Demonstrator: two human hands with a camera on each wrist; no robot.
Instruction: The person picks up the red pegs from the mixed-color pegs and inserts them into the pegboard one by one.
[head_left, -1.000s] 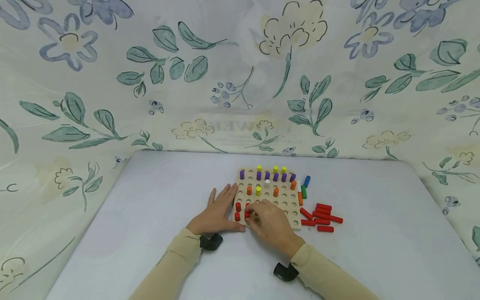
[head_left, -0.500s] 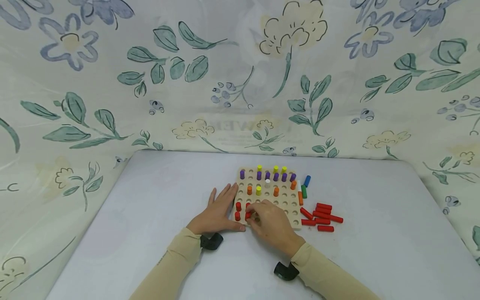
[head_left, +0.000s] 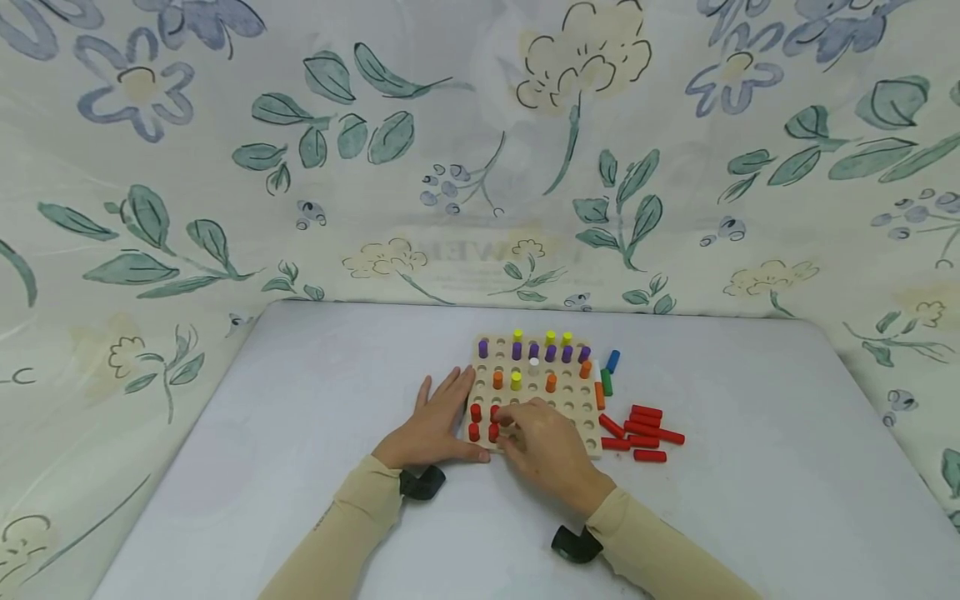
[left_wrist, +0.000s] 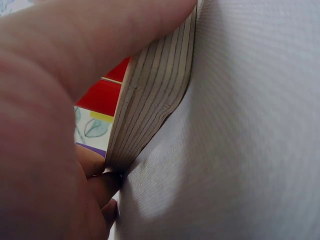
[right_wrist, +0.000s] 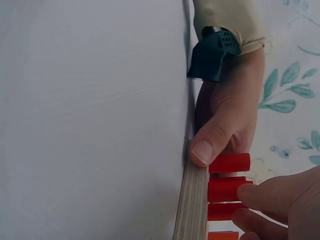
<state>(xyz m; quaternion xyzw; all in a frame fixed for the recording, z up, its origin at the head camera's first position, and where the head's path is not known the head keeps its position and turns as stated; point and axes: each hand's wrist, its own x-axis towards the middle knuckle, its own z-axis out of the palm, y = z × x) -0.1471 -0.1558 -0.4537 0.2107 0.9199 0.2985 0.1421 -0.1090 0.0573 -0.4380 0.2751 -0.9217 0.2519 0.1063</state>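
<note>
A wooden pegboard (head_left: pixel 577 408) lies on the table with upright coloured pegs in its holes. My left hand (head_left: pixel 431 429) rests at its near left corner, fingers spread along the left side and thumb (left_wrist: pixel 100 37) against the front edge. Several red pegs stand at that corner, including a red peg (head_left: pixel 492 432) in the front row. My right hand (head_left: pixel 551 454) is just right of this peg, thumb and index fingertips apart close to its upper end. In the right wrist view the fingertips (right_wrist: pixel 246 195) overlap the ends of red pegs (right_wrist: pixel 225 190).
Loose red pegs (head_left: pixel 645 427) lie right of the board. A blue peg (head_left: pixel 613 361), a green peg (head_left: pixel 607 382) and an orange peg (head_left: pixel 599 395) lie by its right edge. Purple pegs (head_left: pixel 551 353) and yellow pegs (head_left: pixel 551 337) stand at the back.
My right fingers have parted and drawn slightly right from the front red peg they were around, so more of it shows. My left hand stays in place.
</note>
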